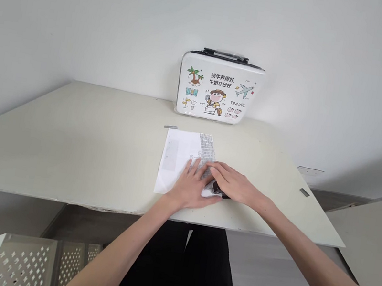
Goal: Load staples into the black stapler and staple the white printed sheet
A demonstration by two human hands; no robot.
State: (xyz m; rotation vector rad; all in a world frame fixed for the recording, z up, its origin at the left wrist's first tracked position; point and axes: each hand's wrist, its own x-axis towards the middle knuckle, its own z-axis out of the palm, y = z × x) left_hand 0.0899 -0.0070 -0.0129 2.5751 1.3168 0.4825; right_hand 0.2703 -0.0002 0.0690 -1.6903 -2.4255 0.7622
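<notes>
A white sheet of paper (168,178) with grey printed patterning along its right side lies on the table. My left hand (189,186) rests flat on the paper with its fingers spread, pressing it down. At the paper's right edge is a black stapler (217,190), mostly covered by my hands. My right hand (231,183) is closed over the stapler from above, its fingertips close to my left hand. How far the paper reaches into the stapler is hidden.
A grey strip of staples (171,127) lies just beyond the paper, and another small grey strip (304,192) sits near the table's right edge. A white cartoon-printed case (214,110) leans against the wall. Perforated plastic baskets (23,261) stand below at left.
</notes>
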